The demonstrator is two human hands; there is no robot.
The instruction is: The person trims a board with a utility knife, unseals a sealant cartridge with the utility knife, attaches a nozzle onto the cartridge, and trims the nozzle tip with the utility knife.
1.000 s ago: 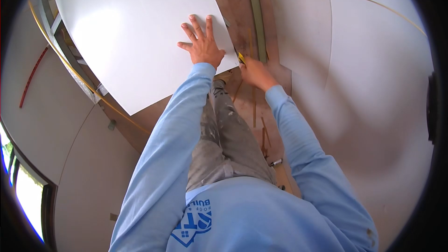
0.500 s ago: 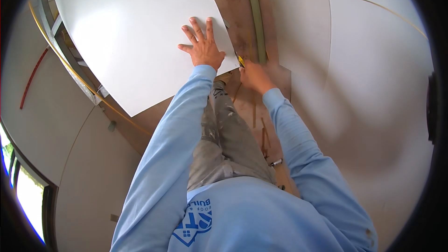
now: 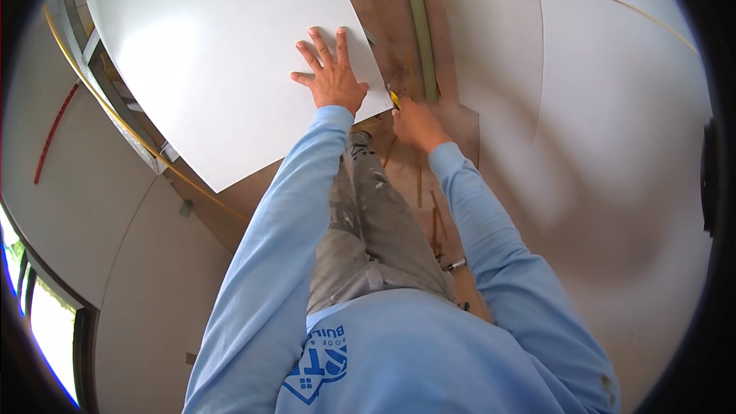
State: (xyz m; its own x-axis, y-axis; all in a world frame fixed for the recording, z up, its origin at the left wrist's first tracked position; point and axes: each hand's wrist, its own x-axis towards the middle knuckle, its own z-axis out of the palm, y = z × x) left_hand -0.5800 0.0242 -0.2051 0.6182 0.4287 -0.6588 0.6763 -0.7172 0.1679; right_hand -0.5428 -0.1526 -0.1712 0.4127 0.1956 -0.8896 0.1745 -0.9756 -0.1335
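A large white board (image 3: 222, 69) spreads across the upper left of the head view. My left hand (image 3: 334, 80) lies flat on it with fingers spread, close to its right edge. My right hand (image 3: 418, 124) is closed around a yellow and black utility knife (image 3: 395, 100), just off the board's near right corner. The knife's tip is at the board's edge; whether the blade touches it, I cannot tell. The palm side of my right hand is hidden.
A greenish strip (image 3: 418, 27) runs along the brown floor (image 3: 379, 0) beyond my right hand. White wall panels (image 3: 613, 146) stand on the right. Metal framing (image 3: 107, 77) and a yellow cord (image 3: 123, 119) lie left of the board. Thin scraps (image 3: 437, 222) are by my legs.
The knife and my right hand have shifted very slightly, and the blade end shows a little more at the board's edge. My left hand stays flat on the board.
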